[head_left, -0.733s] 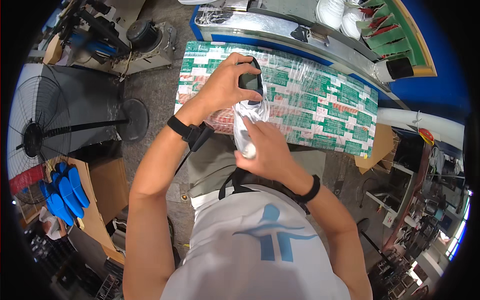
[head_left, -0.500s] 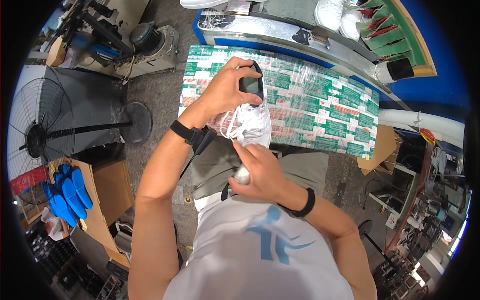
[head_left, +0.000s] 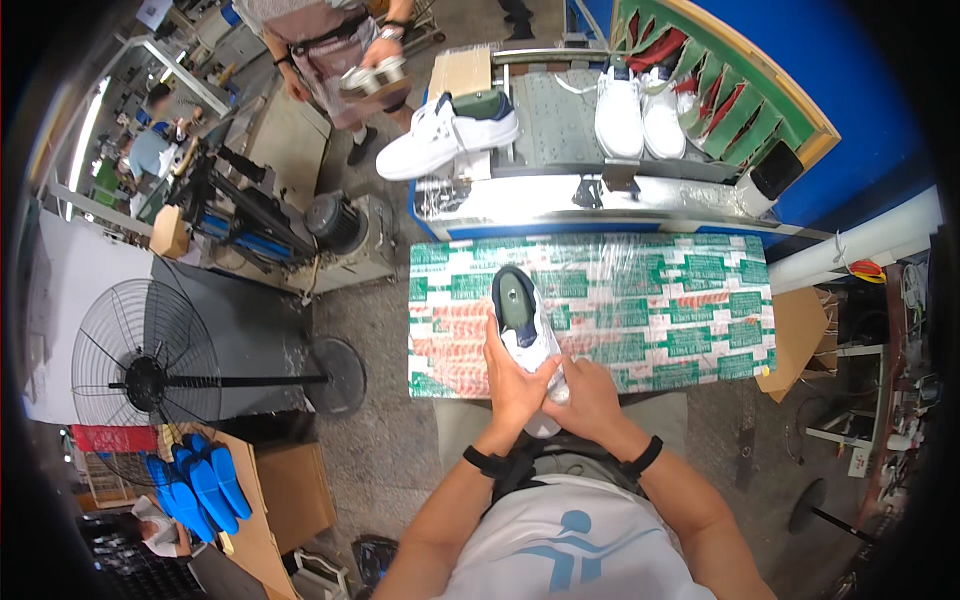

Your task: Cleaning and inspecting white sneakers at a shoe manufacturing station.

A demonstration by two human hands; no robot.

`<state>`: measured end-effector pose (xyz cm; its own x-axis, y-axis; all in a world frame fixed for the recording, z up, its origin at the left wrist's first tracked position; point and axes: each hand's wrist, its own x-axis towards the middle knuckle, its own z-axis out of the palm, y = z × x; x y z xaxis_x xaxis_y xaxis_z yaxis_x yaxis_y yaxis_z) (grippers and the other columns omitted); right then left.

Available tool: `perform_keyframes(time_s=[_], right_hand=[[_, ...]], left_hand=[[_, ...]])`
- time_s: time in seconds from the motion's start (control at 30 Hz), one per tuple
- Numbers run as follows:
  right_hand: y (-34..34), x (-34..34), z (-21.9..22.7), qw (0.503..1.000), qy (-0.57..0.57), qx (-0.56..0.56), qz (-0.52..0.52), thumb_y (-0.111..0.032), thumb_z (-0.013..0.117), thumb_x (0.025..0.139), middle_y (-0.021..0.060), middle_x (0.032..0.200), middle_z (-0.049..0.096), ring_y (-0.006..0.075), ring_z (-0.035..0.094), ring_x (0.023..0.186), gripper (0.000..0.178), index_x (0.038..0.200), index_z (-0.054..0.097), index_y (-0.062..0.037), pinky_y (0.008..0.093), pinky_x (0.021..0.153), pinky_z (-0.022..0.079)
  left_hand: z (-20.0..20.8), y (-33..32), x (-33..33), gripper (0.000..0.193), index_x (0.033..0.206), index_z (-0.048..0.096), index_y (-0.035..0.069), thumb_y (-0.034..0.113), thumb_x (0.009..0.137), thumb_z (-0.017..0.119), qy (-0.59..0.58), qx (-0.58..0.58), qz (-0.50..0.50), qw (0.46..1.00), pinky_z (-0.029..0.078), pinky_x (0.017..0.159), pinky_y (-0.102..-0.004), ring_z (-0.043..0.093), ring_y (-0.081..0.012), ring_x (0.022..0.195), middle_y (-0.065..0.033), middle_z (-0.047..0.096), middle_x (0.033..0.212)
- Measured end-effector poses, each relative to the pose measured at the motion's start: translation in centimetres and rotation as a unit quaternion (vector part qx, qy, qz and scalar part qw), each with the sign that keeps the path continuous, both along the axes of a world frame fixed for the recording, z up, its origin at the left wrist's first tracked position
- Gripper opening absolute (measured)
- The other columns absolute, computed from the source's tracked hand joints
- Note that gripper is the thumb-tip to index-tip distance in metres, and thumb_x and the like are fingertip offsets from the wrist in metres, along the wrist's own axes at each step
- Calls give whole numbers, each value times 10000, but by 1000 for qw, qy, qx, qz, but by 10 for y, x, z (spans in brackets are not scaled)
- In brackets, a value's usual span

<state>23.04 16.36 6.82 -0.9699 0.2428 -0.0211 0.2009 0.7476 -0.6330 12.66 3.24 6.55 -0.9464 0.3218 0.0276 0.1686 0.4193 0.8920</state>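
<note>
A white lace-up sneaker [head_left: 537,350] with a dark collar and green insole is held over the near edge of the wrapped table, heel away from me and toe towards me. My left hand [head_left: 513,388] is closed around its left side, thumb across the lace area. Against its right side, near the toe, my right hand [head_left: 592,402] is closed on a small whitish wad [head_left: 560,393], mostly hidden by the fingers. Both wrists carry black bands.
The table [head_left: 690,330] is covered in green-and-white printed wrapping. Behind it, a conveyor [head_left: 560,115] carries white sneakers [head_left: 620,115]. A fan [head_left: 147,383] and blue shoe lasts [head_left: 205,485] stand left. At the far left, another person's hand [head_left: 383,50] holds a shoe-like item.
My left hand has moved from the sneaker's heel collar to its side. My right hand has shifted from the laces to the right side near the toe. The view has tilted up, showing the conveyor.
</note>
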Motion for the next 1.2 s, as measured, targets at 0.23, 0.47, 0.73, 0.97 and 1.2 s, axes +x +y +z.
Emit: perform_keyframes(time_s=[0.23, 0.47, 0.73, 0.97, 1.2], right_hand=[[51, 2, -13, 997, 80, 7, -9, -401, 837, 877, 255, 1107, 708, 449, 685, 1074, 794, 1484, 618, 61, 538, 990, 557], [154, -20, -59, 978, 92, 159, -98, -344, 828, 868, 225, 1191, 677, 421, 655, 1096, 800, 1493, 598, 98, 542, 986, 537], [153, -20, -62, 964, 166, 178, -108, -322, 813, 836, 190, 1188, 674, 379, 644, 1071, 825, 1525, 590, 75, 508, 972, 535], [152, -16, -63, 962, 155, 189, -121, -331, 812, 848, 188, 1193, 678, 372, 647, 1068, 815, 1526, 594, 66, 505, 967, 537], [154, -20, -63, 962, 163, 182, -123, -351, 821, 850, 185, 1189, 678, 370, 651, 1082, 820, 1521, 599, 64, 508, 993, 540]], left_hand=[[2, -54, -70, 1171, 1752, 254, 44, 43, 825, 970, -172, 142, -149, 963, 509, 1215, -439, 551, -301, 1501, -179, 534, 1619], [-22, -75, -92, 709, 1629, 435, 23, 104, 1037, 816, -262, 150, 115, 946, 644, 1018, -413, 753, -231, 1174, -115, 722, 1393], [1, -89, -115, 588, 1408, 643, 4, 158, 932, 953, -379, 208, 113, 895, 651, 891, -380, 774, -220, 1058, -102, 784, 1228], [112, -29, -211, 933, 1445, 569, -5, 42, 672, 1090, 12, -8, -101, 995, 621, 999, -339, 730, -183, 1113, -109, 759, 1268], [95, 23, -366, 1139, 1643, 447, -30, 100, 695, 1065, 199, -78, -158, 964, 436, 1263, -431, 577, -330, 1461, -223, 616, 1549]])
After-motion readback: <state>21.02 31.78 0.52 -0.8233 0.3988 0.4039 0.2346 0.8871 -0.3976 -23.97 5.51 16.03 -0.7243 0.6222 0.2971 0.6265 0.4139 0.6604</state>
